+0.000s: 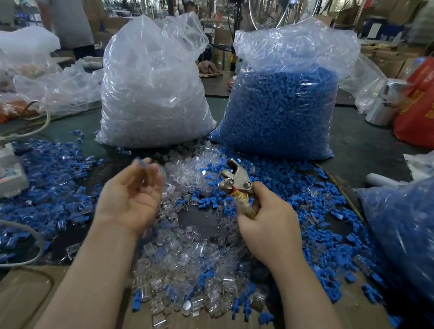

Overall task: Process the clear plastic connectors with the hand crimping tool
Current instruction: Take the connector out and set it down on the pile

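The right hand (265,229) has its grip wrapped tight round the taped handles of the hand crimping tool (236,183), whose metal head points up and away from the wrist, toward the bag of blue caps (281,109). Whether the head holds a part cannot be told from here. The left hand (129,196) hovers palm-up and loose just left of the tool; something blue and clear blurs at its fingertips (145,163), but whether it is pinched there or merely passing cannot be told. The clear plastic connectors (188,264) lie heaped on the counter (200,223) below and between both wrists, mixed with loose blue caps (325,200), with more spread left of the left hand. The step in hand looks like fetching and seating the next piece. To do it well, the left hand should pick one clear connector only, free of its neighbours, turn it so it enters the head squarely, and keep fingertips clear of the closing metal. The right grip would need to ease enough to let the head open, then squeeze once, firmly and evenly; a tilted part is likely to crack or come out half-pressed. The bag of clear connectors (154,88) stands beyond the left hand, well apart.
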Motion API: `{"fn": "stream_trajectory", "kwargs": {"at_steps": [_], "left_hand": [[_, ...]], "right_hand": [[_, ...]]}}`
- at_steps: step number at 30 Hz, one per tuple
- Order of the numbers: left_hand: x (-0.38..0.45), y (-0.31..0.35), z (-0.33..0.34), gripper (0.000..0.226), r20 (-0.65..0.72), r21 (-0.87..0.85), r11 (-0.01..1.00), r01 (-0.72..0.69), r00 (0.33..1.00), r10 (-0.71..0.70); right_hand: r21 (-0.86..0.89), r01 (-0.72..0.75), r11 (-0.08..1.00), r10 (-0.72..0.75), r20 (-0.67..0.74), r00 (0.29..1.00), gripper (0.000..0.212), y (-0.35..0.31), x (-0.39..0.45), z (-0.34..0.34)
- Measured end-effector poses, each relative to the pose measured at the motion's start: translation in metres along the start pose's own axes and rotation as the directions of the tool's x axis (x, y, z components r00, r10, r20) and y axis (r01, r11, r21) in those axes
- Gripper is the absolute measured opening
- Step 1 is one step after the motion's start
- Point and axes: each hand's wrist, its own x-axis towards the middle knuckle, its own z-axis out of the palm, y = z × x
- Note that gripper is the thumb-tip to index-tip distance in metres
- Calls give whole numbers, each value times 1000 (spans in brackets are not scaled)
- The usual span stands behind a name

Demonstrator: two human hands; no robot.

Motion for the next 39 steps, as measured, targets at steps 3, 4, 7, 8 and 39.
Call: {"fn": "stream_trajectory", "kwargs": {"at_steps": [3,4,7,8,39], "left_hand": [[6,21,-14,9,-153,-321,946,-51,988,1],[8,27,-18,10,-198,-384,919,-91,980,15],[10,39,-25,15,-261,-545,816,-192,964,52],[11,40,-26,16,-273,-575,790,-214,960,62],[-1,-56,2,21,385,902,-250,-351,917,104]], "right_hand": [[-4,6,1000,-6,-9,1000,20,1,0,2],[-2,4,1000,-4,-11,1000,21,1,0,2],[10,-13,1000,13,-14,1000,22,1,0,2],[12,-20,1000,20,-10,1000,20,1,0,2],[69,-69,995,68,25,997,24,1,2,2]]}}
